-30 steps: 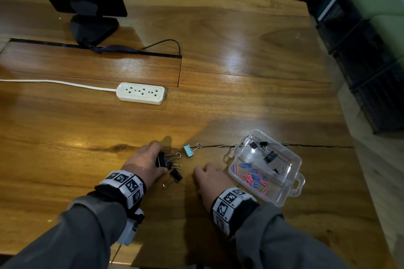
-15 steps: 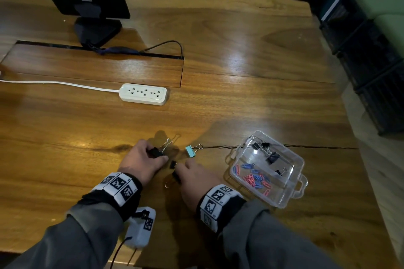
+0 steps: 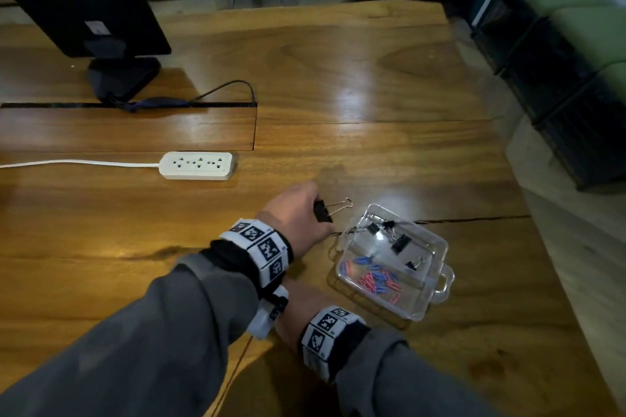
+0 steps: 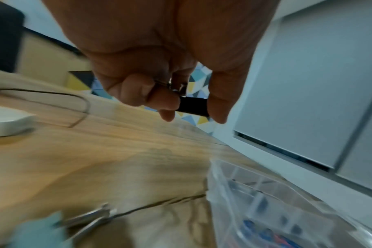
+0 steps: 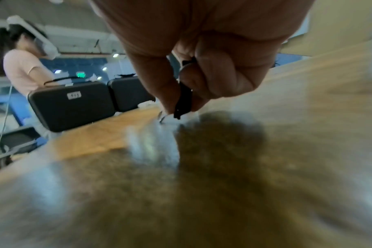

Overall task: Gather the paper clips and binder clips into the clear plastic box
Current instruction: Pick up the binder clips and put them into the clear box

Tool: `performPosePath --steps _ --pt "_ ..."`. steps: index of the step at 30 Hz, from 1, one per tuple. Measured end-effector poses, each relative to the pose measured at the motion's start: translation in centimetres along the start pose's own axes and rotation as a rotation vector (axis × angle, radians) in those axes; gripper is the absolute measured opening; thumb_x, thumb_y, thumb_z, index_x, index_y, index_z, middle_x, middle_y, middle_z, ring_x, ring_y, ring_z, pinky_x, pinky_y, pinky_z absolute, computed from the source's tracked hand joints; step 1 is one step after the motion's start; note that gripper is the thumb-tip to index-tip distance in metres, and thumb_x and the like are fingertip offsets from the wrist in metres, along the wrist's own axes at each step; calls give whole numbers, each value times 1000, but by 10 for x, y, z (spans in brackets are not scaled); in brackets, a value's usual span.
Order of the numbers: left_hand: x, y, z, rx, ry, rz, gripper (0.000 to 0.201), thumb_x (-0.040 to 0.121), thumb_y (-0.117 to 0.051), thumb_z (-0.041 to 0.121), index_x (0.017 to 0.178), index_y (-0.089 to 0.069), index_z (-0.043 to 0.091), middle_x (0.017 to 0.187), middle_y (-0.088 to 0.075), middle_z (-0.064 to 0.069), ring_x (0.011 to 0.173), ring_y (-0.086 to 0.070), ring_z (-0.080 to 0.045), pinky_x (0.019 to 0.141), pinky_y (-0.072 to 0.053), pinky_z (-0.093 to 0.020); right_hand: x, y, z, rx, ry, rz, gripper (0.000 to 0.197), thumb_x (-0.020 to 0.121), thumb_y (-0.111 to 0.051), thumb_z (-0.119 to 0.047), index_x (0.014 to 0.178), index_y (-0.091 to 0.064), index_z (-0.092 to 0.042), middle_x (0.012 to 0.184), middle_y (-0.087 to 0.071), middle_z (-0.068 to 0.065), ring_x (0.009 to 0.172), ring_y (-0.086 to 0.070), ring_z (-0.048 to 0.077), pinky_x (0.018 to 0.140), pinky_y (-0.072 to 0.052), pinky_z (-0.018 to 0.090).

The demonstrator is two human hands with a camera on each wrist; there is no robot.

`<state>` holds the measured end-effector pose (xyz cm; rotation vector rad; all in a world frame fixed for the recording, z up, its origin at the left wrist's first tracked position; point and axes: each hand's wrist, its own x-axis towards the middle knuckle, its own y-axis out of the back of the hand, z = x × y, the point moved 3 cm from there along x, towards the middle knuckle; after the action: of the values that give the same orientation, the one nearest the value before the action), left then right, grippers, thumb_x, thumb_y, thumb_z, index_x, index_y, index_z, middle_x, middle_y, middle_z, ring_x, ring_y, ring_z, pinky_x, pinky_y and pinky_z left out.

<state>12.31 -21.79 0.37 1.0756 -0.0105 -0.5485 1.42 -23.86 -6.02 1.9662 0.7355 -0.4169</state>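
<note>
Across glossy wooden table (image 3: 338, 85): left hand (image 3: 294, 213) pinched black binder clip (image 3: 321, 210), 10 o'clock of clear plastic box (image 3: 437, 247); right hand (image 5: 202, 50) pinched another (image 5: 184, 100). Risk, probably: early release, clip bouncing off rim.

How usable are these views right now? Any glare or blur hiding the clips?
Head view: glare on the clear plastic box near its black binder clips. Left wrist view: held binder clip sharp, table smeared. Right wrist view: heavy motion blur; small black clip still readable.
</note>
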Motion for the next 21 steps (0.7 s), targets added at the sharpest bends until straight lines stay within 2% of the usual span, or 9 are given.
performPosePath --steps 1,4,6,8,10,13,17,19,21 --pt "7 -7 15 37 -60 -18 38 76 -76 44 88 -46 25 86 -53 5 77 -55 -17 62 -41 -30 -12 -1 8 36 -32 24 29 100 -46 -19 129 -50 -14 130 -56 12 115 -56 32 95 -47 44" --pt "26 -25 51 135 -152 -98 35 76 -74 41 92 -47 24 90 -51 4 77 -53 -19 63 -44 -33 -55 8 42 141 -69 214 19 90 -54 -19 108 -58 -15 110 -61 9 99 -60 29 81 -47 37" --pt "37 -36 65 201 -166 -147 33 76 -73 34 92 -47 22 89 -50 2 77 -53 -21 62 -42 -33 -85 23 76 262 -189 339 9 85 -57 -19 94 -59 -18 100 -61 3 89 -60 23 78 -49 34" --pt "43 -48 71 241 -160 -186 36 75 -74 31 91 -44 22 91 -49 -1 78 -54 -25 62 -42 -33 -103 42 114 359 -359 494 5 86 -59 -15 88 -61 -19 93 -62 0 84 -60 19 78 -53 39" --pt "45 -61 78 244 -158 -217 36 76 -75 28 95 -46 20 95 -52 -5 78 -55 -27 64 -44 -34 -108 62 149 409 -487 609 9 86 -60 -10 84 -61 -18 90 -63 1 81 -61 19 76 -55 44" --pt "46 -73 88 218 -170 -233 38 80 -74 26 107 -50 15 103 -53 -7 86 -57 -30 70 -46 -35 -94 79 184 353 -576 628 14 88 -58 -6 90 -62 -20 96 -62 3 81 -61 20 77 -56 44" --pt "43 -74 87 80 -178 -195 46 81 -75 28 120 -54 17 117 -51 -6 99 -55 -27 78 -46 -35 -71 82 197 373 -537 629 18 88 -59 -9 100 -63 -20 107 -62 8 86 -63 24 80 -56 44" --pt "37 -68 79 -23 -171 -168 44 82 -74 27 121 -56 19 117 -52 -4 99 -56 -24 82 -48 -36 -69 82 193 407 -523 636 23 88 -62 -15 110 -62 -20 113 -60 7 91 -63 23 84 -55 45" --pt "27 -55 63 -132 -157 -106 34 86 -71 28 117 -59 22 108 -52 4 95 -57 -19 83 -50 -37 -73 81 187 415 -505 644 28 89 -63 -20 117 -61 -21 119 -57 6 97 -62 23 87 -55 46"
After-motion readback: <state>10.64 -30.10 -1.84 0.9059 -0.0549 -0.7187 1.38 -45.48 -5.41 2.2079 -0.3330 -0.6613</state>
